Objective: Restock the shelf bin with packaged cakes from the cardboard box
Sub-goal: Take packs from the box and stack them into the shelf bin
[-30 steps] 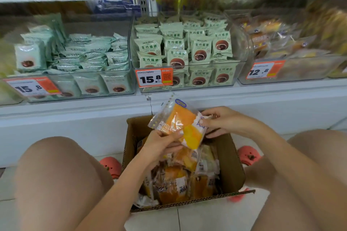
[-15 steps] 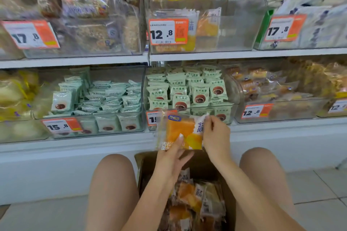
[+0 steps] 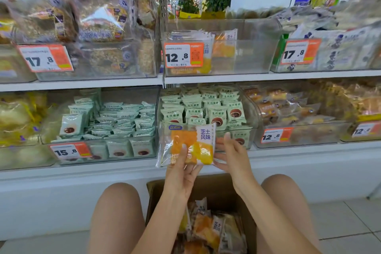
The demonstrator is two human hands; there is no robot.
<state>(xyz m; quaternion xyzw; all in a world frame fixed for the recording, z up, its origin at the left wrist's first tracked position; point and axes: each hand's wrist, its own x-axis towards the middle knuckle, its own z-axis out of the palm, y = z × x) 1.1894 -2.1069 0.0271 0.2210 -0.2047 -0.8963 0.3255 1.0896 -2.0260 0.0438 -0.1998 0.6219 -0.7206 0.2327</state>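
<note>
The left hand (image 3: pixel 181 173) pinches the lower edge of a packaged cake (image 3: pixel 186 144), thumb across the front, and holds it upright with the printed face toward the wearer, probably so the label can be matched to the stock above. The right hand (image 3: pixel 231 156) steadies the packet's right edge with loosely spread fingers, more a light touch than a firm grip. Both forearms rise from between the knees, wrists bent upward. Below them the cardboard box (image 3: pixel 226 189) sits open on the floor, more packets inside. The likely target is the shelf bin (image 3: pixel 247 55) above (tagged 12.8, mostly empty), holding a few matching packets at its left.
</note>
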